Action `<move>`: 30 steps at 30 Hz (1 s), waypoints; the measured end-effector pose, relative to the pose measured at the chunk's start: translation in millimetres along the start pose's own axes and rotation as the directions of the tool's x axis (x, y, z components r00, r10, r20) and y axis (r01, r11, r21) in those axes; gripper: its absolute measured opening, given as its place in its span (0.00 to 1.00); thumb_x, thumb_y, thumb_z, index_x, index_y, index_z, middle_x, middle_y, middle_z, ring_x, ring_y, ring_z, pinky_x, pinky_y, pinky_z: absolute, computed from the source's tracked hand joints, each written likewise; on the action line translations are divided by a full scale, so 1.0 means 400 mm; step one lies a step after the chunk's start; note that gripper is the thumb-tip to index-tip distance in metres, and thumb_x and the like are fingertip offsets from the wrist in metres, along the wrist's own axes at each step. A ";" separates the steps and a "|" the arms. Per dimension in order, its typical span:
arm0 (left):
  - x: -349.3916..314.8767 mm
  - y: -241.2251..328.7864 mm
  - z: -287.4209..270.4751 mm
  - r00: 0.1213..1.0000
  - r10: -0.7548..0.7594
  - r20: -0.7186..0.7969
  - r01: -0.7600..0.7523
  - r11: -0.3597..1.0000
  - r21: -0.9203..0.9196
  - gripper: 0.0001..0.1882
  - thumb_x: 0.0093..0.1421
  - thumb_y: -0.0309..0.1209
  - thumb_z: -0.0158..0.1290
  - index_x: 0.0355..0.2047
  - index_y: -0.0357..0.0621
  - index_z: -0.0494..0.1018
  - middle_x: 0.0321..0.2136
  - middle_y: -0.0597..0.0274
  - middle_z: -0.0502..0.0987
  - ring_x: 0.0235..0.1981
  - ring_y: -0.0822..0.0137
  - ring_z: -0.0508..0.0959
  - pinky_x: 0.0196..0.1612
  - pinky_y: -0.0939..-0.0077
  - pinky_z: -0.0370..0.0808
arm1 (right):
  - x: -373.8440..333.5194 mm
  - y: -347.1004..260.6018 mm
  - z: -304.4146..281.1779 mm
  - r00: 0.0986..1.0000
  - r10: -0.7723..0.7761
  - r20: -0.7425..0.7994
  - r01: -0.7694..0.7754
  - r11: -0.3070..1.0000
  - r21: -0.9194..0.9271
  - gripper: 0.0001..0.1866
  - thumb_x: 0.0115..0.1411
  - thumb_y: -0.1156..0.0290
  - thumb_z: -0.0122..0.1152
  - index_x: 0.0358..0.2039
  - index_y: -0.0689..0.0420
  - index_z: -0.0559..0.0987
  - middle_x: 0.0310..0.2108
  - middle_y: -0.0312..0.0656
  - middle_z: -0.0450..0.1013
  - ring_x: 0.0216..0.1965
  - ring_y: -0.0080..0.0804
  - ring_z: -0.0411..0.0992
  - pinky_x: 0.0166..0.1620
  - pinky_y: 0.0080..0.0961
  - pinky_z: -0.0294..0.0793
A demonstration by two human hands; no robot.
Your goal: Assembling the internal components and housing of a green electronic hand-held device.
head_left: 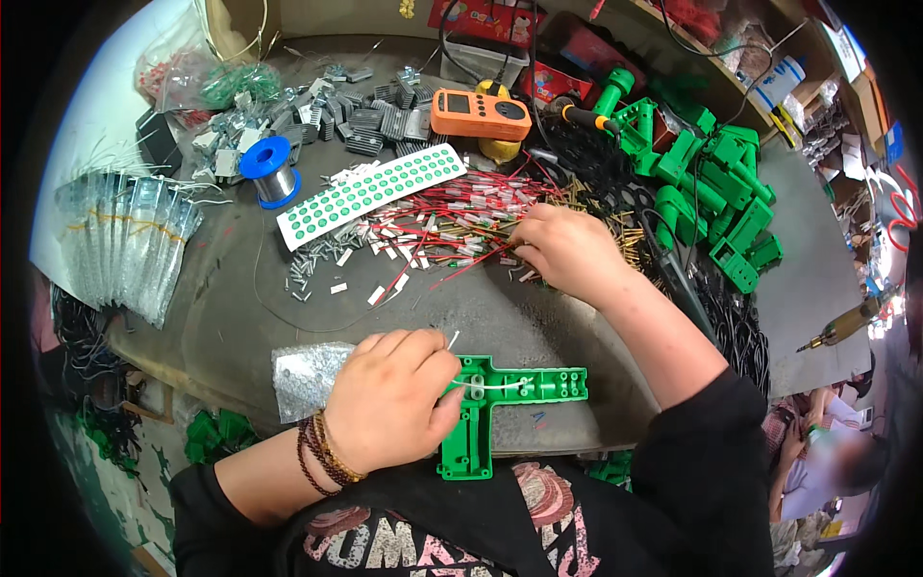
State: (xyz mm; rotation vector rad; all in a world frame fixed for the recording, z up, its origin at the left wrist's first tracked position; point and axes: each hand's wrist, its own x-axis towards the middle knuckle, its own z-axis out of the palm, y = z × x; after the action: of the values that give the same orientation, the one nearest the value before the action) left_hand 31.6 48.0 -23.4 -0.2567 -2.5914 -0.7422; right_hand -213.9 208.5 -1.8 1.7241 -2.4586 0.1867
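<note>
We hold a green housing (495,395) at the near edge of the table (236,313), its slim section (558,387) pointing right.
That section's long axis runs left to right; a wider branch (466,447) points toward our body. Our left hand (396,399), knuckles up, curls around the left side; our right hand (574,252) lies farther forward, fingers narrow at the red wires (437,223), holding we cannot tell what.

Assembly workshop, workbench (226,313), piled green housings (723,183), red wires (437,213), solder spool (273,175), orange meter (481,115)
</note>
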 end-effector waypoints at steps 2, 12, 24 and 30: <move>-0.009 -0.005 0.000 1.000 0.023 0.009 -0.023 1.000 0.010 0.10 0.50 0.33 0.62 0.32 0.46 0.75 0.40 0.61 0.77 0.42 0.59 0.76 0.45 0.62 0.72 | 0.024 0.002 0.013 1.000 -0.022 0.022 0.023 0.998 -0.060 0.07 0.58 0.65 0.66 0.33 0.53 0.80 0.36 0.40 0.76 0.41 0.43 0.77 0.42 0.40 0.78; -0.001 -0.013 -0.016 0.989 0.138 -0.047 -0.142 0.985 -0.098 0.10 0.50 0.27 0.61 0.34 0.45 0.78 0.39 0.62 0.80 0.43 0.60 0.79 0.46 0.61 0.73 | 0.030 0.006 0.023 0.997 0.031 0.071 -0.028 0.999 -0.040 0.06 0.57 0.67 0.65 0.33 0.53 0.78 0.36 0.40 0.72 0.40 0.43 0.76 0.42 0.39 0.76; -0.003 -0.031 -0.005 0.994 0.084 -0.075 -0.101 0.957 -0.272 0.10 0.52 0.24 0.63 0.35 0.46 0.78 0.42 0.63 0.83 0.46 0.62 0.81 0.58 0.52 0.70 | -0.012 0.019 -0.120 0.821 0.231 0.522 -0.558 0.132 0.819 0.13 0.65 0.74 0.61 0.49 0.64 0.76 0.33 0.34 0.78 0.32 0.20 0.76 0.35 0.19 0.75; 0.003 -0.031 -0.024 0.994 0.102 -0.036 -0.108 0.961 -0.256 0.09 0.52 0.30 0.66 0.31 0.48 0.77 0.44 0.63 0.82 0.50 0.56 0.78 0.58 0.51 0.69 | -0.061 0.001 -0.093 0.856 0.152 0.495 -0.489 -0.077 0.869 0.17 0.65 0.73 0.64 0.52 0.66 0.76 0.34 0.40 0.79 0.30 0.20 0.76 0.34 0.16 0.75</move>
State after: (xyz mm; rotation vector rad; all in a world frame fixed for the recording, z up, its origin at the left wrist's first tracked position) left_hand 30.1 32.7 -21.2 -0.4579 -2.4356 -1.0372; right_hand -204.8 237.6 30.4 1.1170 -3.0070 2.5705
